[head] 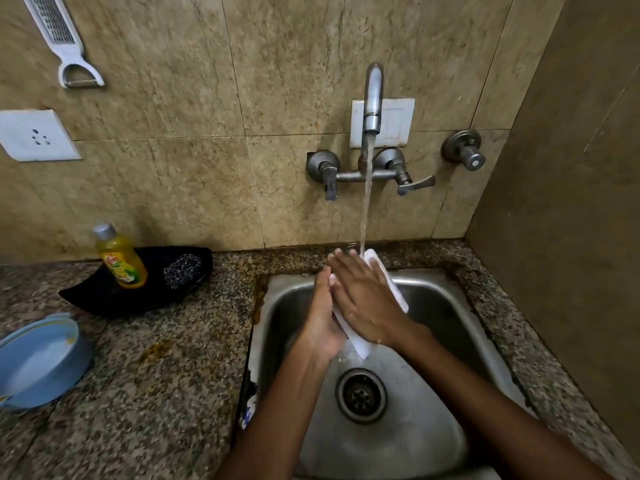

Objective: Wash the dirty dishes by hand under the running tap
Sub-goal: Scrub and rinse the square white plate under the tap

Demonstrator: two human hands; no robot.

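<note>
On the tabletop at far left the blue bowls (38, 362) are waiting, and the soap bottle (119, 258) is standing in the black tray (104, 296) beside the scrubber (182, 270); none of them is in play. Over the sink (277, 306), your left hand (322, 320) is cupping the white plate (381, 271) from the left, fingers wrapping its edge. Your right hand (367, 303) is lying flat on its face, fingers stretched out rather than gripping. The stream from the tap (373, 98) is landing on the plate's far end. Try tilting the plate toward the drain and rubbing every part under the flow.
</note>
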